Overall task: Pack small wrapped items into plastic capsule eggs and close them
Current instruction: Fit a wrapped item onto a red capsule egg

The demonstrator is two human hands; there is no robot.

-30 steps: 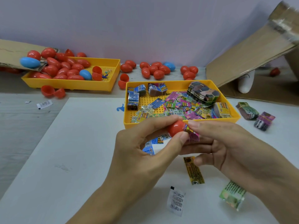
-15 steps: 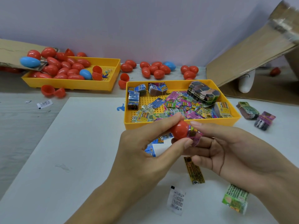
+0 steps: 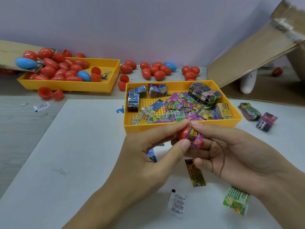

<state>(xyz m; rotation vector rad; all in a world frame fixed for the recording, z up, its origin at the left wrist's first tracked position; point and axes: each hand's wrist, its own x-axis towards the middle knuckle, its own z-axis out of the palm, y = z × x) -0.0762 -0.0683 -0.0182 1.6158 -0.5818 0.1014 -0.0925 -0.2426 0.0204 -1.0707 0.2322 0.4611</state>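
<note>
A yellow perforated plastic tray [image 3: 179, 127] of small printed wrapped packets [image 3: 177, 108] sits on the white table sheet [image 3: 74, 146]. Just in front, the left hand [image 3: 148, 152] pinches a red plastic capsule half [image 3: 183, 133]. The right hand [image 3: 231, 149] clamps a pink wrapped packet [image 3: 194, 138] against that half's mouth.

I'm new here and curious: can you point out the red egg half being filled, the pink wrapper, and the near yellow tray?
red egg half [image 3: 182, 133]: head view, its rounded shell.
pink wrapper [image 3: 195, 140]: head view, printed face.
near yellow tray [image 3: 148, 128]: head view, front wall.
</note>
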